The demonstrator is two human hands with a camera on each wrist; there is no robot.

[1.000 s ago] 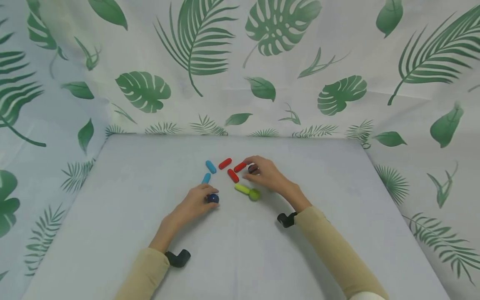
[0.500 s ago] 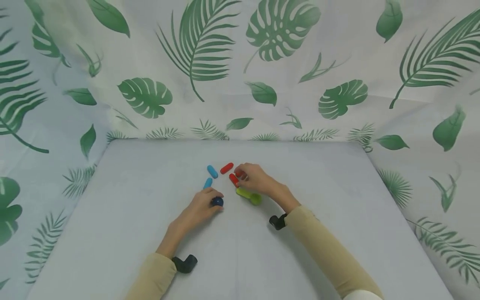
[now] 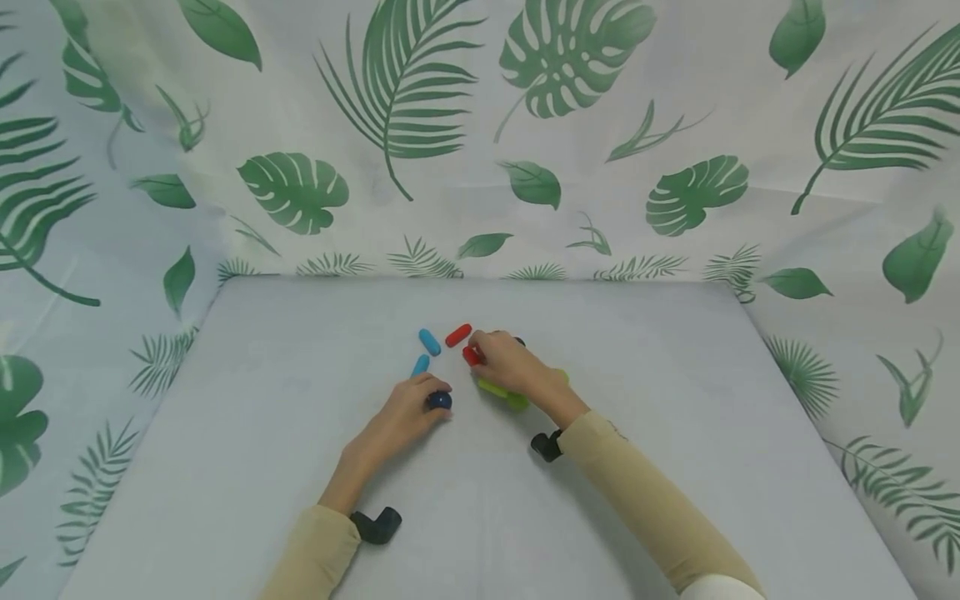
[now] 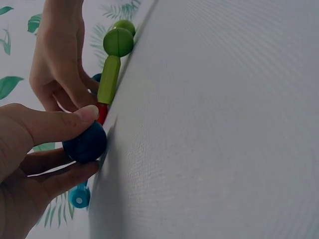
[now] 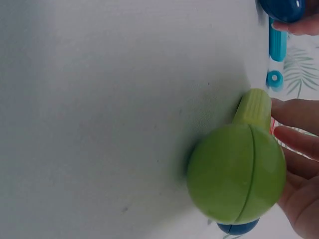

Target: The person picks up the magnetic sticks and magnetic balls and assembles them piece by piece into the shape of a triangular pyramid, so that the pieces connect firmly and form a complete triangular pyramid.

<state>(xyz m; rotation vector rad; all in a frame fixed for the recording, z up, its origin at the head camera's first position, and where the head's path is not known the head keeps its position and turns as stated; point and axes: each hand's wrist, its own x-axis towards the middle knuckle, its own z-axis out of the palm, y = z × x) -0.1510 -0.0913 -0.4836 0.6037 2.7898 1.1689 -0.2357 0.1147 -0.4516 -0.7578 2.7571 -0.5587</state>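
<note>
My left hand point(image 3: 408, 414) grips a dark blue ball point(image 4: 85, 143) between thumb and fingers, just above or on the table. Just beyond it lies a light blue rod point(image 3: 421, 364), with another light blue rod point(image 3: 430, 342) farther back. My right hand point(image 3: 510, 361) is over the red pieces, its thumb and fingertips pinching a red rod point(image 3: 472, 356) that they partly hide. A second red rod point(image 3: 458, 335) lies apart to its left. Under the right hand are a yellow-green rod point(image 5: 254, 107) and a green ball point(image 5: 237, 174) at its end.
Behind the right hand a dark blue ball point(image 3: 519, 341) shows in part, and another green piece point(image 3: 562, 377) peeks out beside the wrist. All lie on a white table point(image 3: 480, 500). A leaf-print cloth point(image 3: 442, 200) rises along the back and sides.
My right hand has moved left and closed its fingers over the red rod, leaving a dark blue ball behind it. The left hand keeps its ball and shifts slightly right in view.
</note>
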